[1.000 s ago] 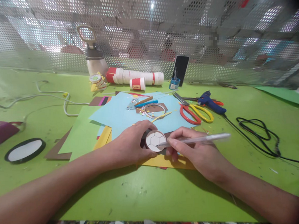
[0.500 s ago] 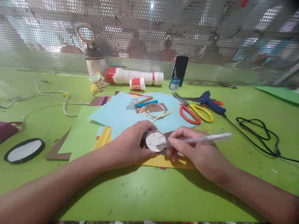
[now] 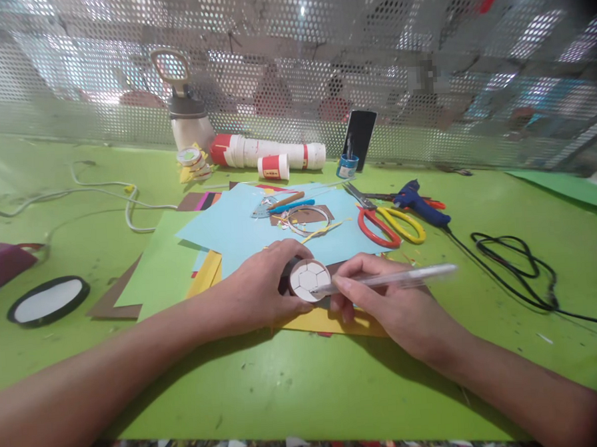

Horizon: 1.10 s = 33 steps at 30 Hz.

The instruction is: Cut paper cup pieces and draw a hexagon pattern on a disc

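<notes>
My left hand [image 3: 266, 285] is closed around the side of a paper cup [image 3: 309, 278], whose white round end faces me. Dark lines on that end form a football-like pattern of hexagons. Between the thumb and fingers of my right hand [image 3: 382, 292] is a clear-barrelled pen [image 3: 411, 275]. Its tip meets the lower part of the white end. Under both hands lie sheets of yellow paper [image 3: 354, 322] and light blue paper [image 3: 228, 227].
Scissors [image 3: 379, 229], a blue glue gun [image 3: 417, 204] and its black cord [image 3: 526, 271] lie right. Behind stand a large bottle [image 3: 190, 126], a red-and-white tube [image 3: 269, 151], a small cup [image 3: 274, 167] and a phone [image 3: 360, 140]. A black-rimmed oval [image 3: 47, 300] lies left.
The pen has tilted and shifted very slightly at its far end, with its tip still on the cup's end. Both hands stay in nearly the same place.
</notes>
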Available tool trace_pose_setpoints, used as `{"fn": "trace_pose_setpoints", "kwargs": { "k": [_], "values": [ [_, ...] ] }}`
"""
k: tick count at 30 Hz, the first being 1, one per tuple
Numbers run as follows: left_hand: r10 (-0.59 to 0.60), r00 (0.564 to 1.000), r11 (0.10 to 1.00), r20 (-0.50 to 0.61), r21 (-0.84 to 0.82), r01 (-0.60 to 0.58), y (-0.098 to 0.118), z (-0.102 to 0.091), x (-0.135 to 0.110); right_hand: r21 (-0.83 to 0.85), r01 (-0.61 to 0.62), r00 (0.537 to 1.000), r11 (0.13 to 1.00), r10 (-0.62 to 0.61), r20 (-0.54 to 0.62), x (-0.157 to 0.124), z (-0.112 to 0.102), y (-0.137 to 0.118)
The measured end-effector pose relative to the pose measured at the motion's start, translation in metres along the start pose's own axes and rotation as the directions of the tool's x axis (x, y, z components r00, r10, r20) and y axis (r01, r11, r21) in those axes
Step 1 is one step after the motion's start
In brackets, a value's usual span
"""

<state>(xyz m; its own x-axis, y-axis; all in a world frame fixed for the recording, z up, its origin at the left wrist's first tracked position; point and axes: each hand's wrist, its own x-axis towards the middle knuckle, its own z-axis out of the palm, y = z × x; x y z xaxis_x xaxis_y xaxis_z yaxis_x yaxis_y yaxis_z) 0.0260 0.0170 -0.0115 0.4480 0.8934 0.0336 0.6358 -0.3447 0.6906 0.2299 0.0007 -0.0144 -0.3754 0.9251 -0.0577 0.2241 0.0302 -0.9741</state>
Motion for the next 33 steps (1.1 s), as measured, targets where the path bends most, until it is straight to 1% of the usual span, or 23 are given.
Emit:
{"fn": "trace_pose_setpoints", "kwargs": {
  "k": [7, 16, 25, 33],
  "values": [
    [-0.011, 1.0, 1.0, -0.001, -0.006, 0.011, 0.0007, -0.0002, 0.0, -0.02, 0.015, 1.0, 1.0, -0.015, 0.006, -0.001, -0.0014, 0.0011],
    [-0.002, 1.0, 1.0, -0.003, -0.007, 0.002, 0.0014, 0.0004, 0.0013, 0.005, 0.039, 0.999, 0.999, -0.039, -0.002, -0.0015, -0.0008, 0.0012],
    [0.046, 0.999, 0.999, -0.024, 0.014, -0.046, -0.0006, 0.0014, -0.0001, 0.015, 0.032, 0.999, 0.999, -0.032, -0.005, 0.0003, 0.0001, 0.0014],
    [0.042, 0.999, 0.999, -0.017, 0.02, -0.042, -0.0012, 0.0011, 0.0005, -0.001, 0.011, 1.0, 1.0, -0.011, -0.008, 0.0001, -0.0001, 0.001]
  ]
}}
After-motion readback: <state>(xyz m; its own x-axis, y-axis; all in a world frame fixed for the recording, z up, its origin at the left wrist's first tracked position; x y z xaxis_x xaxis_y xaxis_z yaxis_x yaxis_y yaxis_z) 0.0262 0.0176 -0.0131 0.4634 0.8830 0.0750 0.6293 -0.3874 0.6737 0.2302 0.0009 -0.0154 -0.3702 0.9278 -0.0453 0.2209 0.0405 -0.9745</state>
